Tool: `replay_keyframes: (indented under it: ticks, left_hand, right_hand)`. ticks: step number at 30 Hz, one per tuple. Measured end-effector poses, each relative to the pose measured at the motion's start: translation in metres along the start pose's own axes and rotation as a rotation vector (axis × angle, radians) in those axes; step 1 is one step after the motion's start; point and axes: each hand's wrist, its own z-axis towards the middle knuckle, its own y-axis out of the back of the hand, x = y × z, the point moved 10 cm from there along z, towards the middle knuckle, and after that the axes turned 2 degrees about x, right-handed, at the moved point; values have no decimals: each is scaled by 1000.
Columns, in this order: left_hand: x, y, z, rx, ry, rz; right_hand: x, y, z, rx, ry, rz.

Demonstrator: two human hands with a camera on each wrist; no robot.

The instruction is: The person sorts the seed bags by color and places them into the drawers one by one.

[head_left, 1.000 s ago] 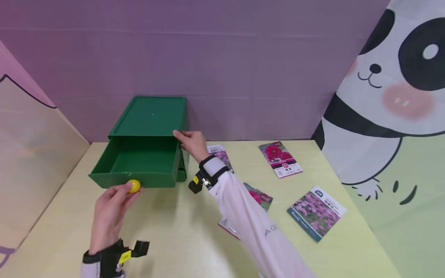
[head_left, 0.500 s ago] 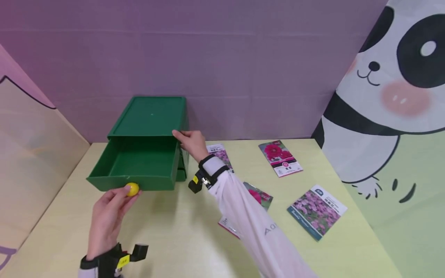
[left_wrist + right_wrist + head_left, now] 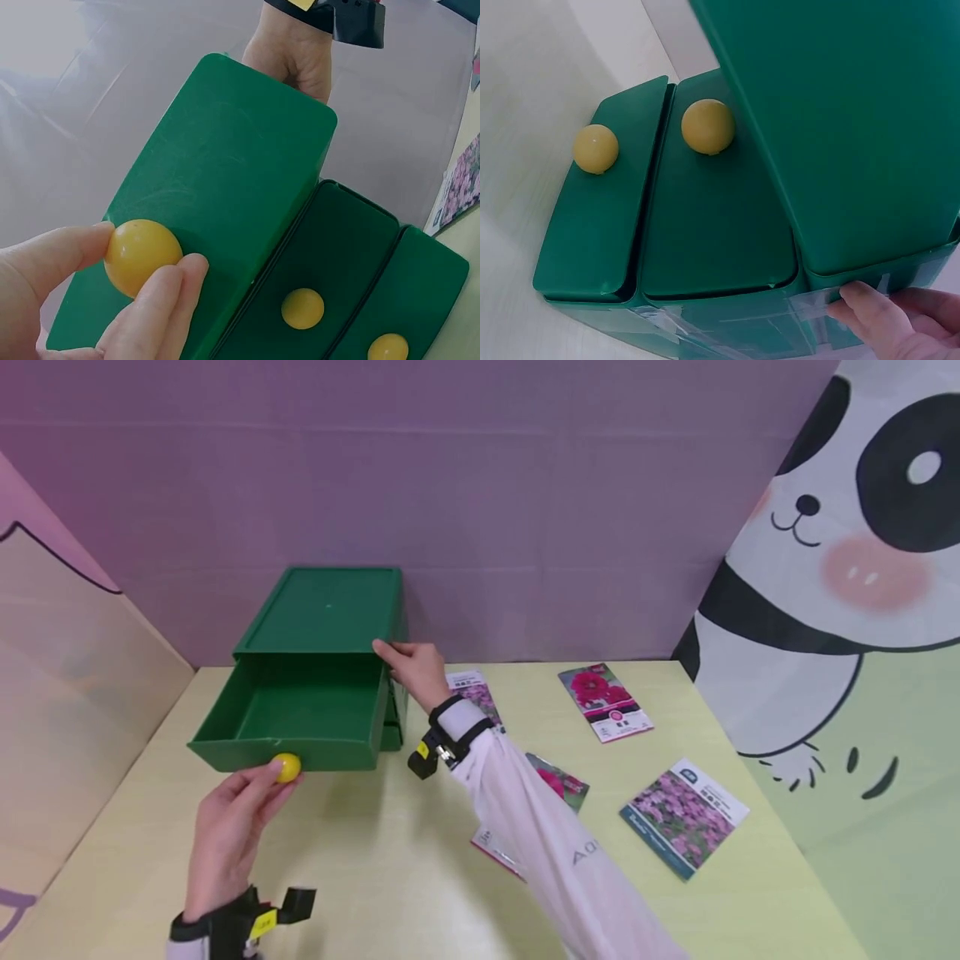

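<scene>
A green drawer cabinet [image 3: 322, 610] stands at the back left of the table, its top drawer [image 3: 330, 756] pulled well out and holding nothing. My left hand [image 3: 228, 831] pinches that drawer's round yellow knob [image 3: 287, 767] between thumb and fingers. Up at the cabinet's front right corner, my right hand [image 3: 416, 672] grips the edge of the housing. In the right wrist view, its fingers [image 3: 874, 319] lie against the taped side wall. Two lower drawers are closed; the left wrist view shows a middle knob [image 3: 302, 308] and a bottom knob [image 3: 388, 348].
Several flower-picture packets lie on the table [image 3: 390, 877] to the right: a pink one [image 3: 606, 702], a purple one [image 3: 684, 818], and others partly behind my right arm. A purple backdrop [image 3: 480, 510] rises behind the cabinet, and a pale panel [image 3: 75, 693] stands at left.
Over the first half second my left hand drew the top drawer slightly farther out, toward me. Since then both hands and the drawer have stayed almost still.
</scene>
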Motion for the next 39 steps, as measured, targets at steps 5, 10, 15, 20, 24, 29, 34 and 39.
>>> replay_keyframes:
  ticks: [5, 10, 15, 20, 24, 29, 34, 39]
  left_hand:
    - [-4, 0, -3, -11, -42, 43]
    - [-4, 0, -3, -28, -33, 77]
    - [-5, 1, -2, -63, -16, 142]
    - [-10, 2, -3, -102, -56, 235]
    - [-13, 4, -6, -145, -68, 325]
    - [-21, 8, -10, -215, -95, 531]
    - [-38, 7, -20, -292, -161, 729]
    - [-70, -4, -41, -443, -374, 891]
  right_hand:
    - [1, 1, 0, -2, 8, -30]
    - [3, 2, 1, 20, 8, -84]
    - [5, 4, 3, 45, -4, -157]
    - [6, 4, 2, 77, -9, -212]
    - [5, 3, 2, 95, -2, -248]
    - [6, 8, 3, 84, 6, -245]
    - [6, 18, 4, 48, 25, -224]
    - [6, 29, 6, 9, 51, -203]
